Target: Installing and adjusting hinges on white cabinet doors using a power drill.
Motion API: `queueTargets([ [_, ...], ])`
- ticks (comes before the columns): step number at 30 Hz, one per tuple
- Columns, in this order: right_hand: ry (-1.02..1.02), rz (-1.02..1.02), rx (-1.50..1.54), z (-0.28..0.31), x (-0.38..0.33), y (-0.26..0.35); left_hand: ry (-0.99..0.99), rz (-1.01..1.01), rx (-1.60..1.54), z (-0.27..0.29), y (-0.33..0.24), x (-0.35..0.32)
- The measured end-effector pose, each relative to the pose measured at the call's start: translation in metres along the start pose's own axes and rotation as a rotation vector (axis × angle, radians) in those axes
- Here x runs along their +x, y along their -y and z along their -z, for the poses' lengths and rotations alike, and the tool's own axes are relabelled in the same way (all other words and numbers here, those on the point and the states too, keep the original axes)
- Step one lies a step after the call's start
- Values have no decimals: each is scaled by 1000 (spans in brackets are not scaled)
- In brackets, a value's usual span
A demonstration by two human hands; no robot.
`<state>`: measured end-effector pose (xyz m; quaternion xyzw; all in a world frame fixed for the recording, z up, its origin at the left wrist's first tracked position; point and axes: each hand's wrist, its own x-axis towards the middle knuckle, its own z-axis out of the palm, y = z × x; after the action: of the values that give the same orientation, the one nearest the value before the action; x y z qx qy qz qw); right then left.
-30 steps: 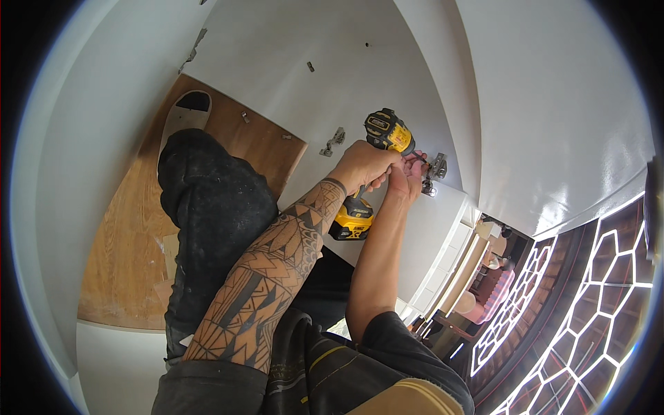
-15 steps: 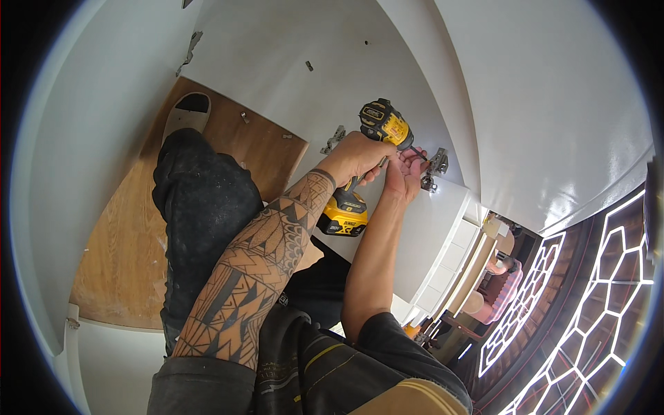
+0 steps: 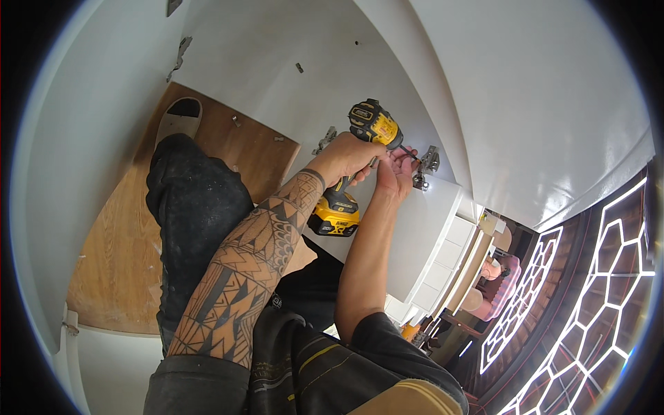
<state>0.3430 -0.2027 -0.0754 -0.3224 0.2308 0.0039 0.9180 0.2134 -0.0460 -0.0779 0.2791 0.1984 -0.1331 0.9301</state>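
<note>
My left hand (image 3: 354, 153), at the end of the tattooed forearm, is closed round the grip of a yellow and black cordless drill driver (image 3: 340, 213). The tool's bit points right toward a metal cabinet hinge (image 3: 429, 160) near the edge of the grey-white panel. My right hand (image 3: 396, 174) is beside that hinge, palm partly turned up and fingers curled in at the tip of the bit. What its fingertips pinch is too small to make out. Another metal hinge (image 3: 324, 140) sits on the panel just beyond my left wrist.
A white door panel (image 3: 546, 104) curves along the right. More metal hardware (image 3: 179, 59) is fixed to the left panel. My bent leg (image 3: 197, 194) rests over a wood-look board (image 3: 117, 270). A white drawer unit (image 3: 443, 266) and bright hexagonal lights (image 3: 609, 277) lie beyond.
The whole view has shifted slightly, so everything sits a little further left. Both hands keep the same hold, with the drill driver still aimed at the hinge.
</note>
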Motion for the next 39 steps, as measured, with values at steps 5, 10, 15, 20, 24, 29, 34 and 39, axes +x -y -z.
queueTargets([
  [5,127,-74,-294,10,-10,4,39,28,63,-3,-2,-1],
  [10,153,-34,-509,3,-58,-7,-4,24,62,-4,-2,-3],
  [15,193,-44,-621,6,-74,-2,-16,33,77,-7,-2,-3],
  [20,202,-3,-638,12,-91,7,-5,-1,94,-9,-3,1],
  [24,173,147,-760,11,-109,4,-10,17,62,-8,-1,2],
  [29,229,171,-800,5,-104,11,2,-19,79,-9,5,4],
  [34,248,128,-822,-1,-90,22,-151,-179,262,-12,0,-2],
  [39,471,-143,-1072,30,-130,4,-185,-158,635,3,-5,-48],
])
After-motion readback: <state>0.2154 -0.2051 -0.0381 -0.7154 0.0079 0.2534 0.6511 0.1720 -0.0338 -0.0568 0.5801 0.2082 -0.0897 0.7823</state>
